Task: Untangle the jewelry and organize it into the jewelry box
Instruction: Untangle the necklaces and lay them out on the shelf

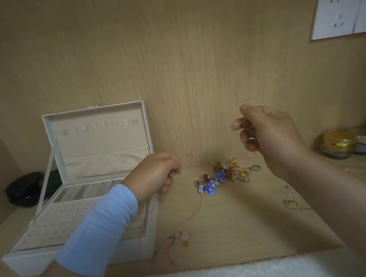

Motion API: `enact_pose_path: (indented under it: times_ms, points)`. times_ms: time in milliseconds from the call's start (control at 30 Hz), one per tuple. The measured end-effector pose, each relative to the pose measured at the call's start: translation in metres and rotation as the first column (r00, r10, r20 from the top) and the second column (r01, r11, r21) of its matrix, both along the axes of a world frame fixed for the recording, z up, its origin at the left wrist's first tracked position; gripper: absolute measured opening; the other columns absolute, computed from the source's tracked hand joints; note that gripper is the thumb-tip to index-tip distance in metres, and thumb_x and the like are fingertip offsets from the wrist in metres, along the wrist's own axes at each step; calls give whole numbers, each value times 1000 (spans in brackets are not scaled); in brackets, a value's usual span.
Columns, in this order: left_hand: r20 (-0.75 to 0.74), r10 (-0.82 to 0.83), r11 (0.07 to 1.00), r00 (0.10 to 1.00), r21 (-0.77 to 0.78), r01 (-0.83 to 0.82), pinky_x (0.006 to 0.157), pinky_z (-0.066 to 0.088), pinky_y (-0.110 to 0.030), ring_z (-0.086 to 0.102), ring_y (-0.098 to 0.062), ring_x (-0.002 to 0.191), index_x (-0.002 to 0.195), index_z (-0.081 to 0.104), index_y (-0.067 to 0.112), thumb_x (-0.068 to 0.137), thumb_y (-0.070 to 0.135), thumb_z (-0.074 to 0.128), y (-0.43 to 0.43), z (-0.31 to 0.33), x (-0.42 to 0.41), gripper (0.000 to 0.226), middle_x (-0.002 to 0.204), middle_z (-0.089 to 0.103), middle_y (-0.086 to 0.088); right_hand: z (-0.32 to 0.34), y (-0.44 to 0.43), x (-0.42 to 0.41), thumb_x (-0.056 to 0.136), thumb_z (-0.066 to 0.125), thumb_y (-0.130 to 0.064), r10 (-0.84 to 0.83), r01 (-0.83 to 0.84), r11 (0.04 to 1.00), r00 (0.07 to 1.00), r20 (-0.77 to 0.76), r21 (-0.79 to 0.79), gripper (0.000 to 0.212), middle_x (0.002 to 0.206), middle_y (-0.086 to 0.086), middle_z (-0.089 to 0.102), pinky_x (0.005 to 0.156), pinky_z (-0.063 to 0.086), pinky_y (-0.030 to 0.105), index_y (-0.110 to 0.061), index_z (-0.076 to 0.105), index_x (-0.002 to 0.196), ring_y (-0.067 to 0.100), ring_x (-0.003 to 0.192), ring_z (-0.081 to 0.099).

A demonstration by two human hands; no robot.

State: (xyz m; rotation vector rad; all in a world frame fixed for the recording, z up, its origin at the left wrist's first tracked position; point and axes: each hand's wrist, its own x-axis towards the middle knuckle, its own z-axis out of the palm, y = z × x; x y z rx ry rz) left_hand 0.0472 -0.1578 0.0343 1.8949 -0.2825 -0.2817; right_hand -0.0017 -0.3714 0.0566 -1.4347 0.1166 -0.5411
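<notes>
Left hand (158, 174) is raised over the right edge of the jewelry box (97, 147), fingers curled tight, thumb against forefinger in a pinch; the strand in it is too fine to resolve. Right hand (270, 136) is higher and well apart, thumb and forefinger pinching a fine chain (250, 127), the other fingers curled under. A small pendant (190, 156) hangs in the air between the hands, so I judge that both grip the same chain. Spreading it would let the line fall free of the rest and show any knots. Below and between the hands, a tangled pile (224, 174) of earrings and charms, blue, gold and red, lies on the bench (244, 233). A pink cord (193, 215) runs from the pile toward pink beads (183, 236) near the front; more pink strands drape over the box's right rim. The box stands open at left, lid upright with a row of hooks, trays below; I see no pieces in the trays. A gold chain (296, 206) and small silver pieces (288, 190) lie apart at right, probably sorted out. Jars (338, 142) stand in the far right corner and dark cases (24, 188) behind the box.
</notes>
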Motion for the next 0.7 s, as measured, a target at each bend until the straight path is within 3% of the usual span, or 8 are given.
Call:
enact_pose_path:
  times_ms: [100,200,300,400,467,567,633,700]
  points:
    - [-6,7,994,1000,108,-6,42,17,-14,23,-12,36,69,52,13,91,7,46,2,0,0,23,49,32,1,2,1,-2,99,57,-26,-6,5,1000,999,31,29,28,73,3,71,44,36,26,-18,48,74,15,51,48]
    - [87,-55,970,995,241,33,33,24,-15,32,-3,29,74,62,14,91,8,52,2,-1,-3,21,41,41,11,4,2,-4,100,57,-25,-11,8,999,999,53,43,29,72,3,70,45,36,26,-17,47,74,15,49,47]
    - [204,-114,923,972,383,28,38,28,-9,42,4,36,74,66,18,91,12,56,2,-2,-3,21,41,49,20,6,3,-5,99,57,-27,62,-62,998,998,26,-19,20,73,4,70,45,36,27,-12,52,88,16,51,47]
    - [197,-261,816,945,568,107,63,43,-12,57,9,68,81,72,23,91,20,57,4,-5,-6,18,71,64,25,7,5,-10,99,58,-30,167,-177,962,984,-64,-207,25,77,4,72,47,39,28,-6,61,93,16,53,50]
    - [251,-345,761,904,639,113,87,45,-19,59,-2,96,98,72,25,92,26,57,1,-8,-10,16,100,66,17,9,6,-14,99,57,-34,210,-250,889,967,-143,-383,38,81,4,74,51,42,28,1,64,87,13,54,52]
    - [384,-242,935,891,336,109,98,41,-18,57,1,111,120,64,28,96,27,57,-12,-6,-19,26,117,63,16,13,5,-19,100,54,-37,219,-306,754,951,-217,-581,41,68,-4,69,55,43,22,-7,70,79,6,52,52]
    - [303,-192,981,933,37,190,101,43,-22,60,1,113,126,61,27,96,27,57,-20,-2,-24,30,119,67,13,15,3,-20,101,53,-31,225,-328,676,944,-240,-660,34,60,-13,62,50,40,15,-8,71,83,-1,48,48]
    - [185,-231,959,955,-122,256,102,45,-25,62,-4,114,128,59,24,97,23,57,-25,-1,-30,31,118,70,8,14,3,-20,100,53,-31,235,-350,576,937,-260,-739,31,64,-9,60,48,38,17,-13,69,81,1,49,46]
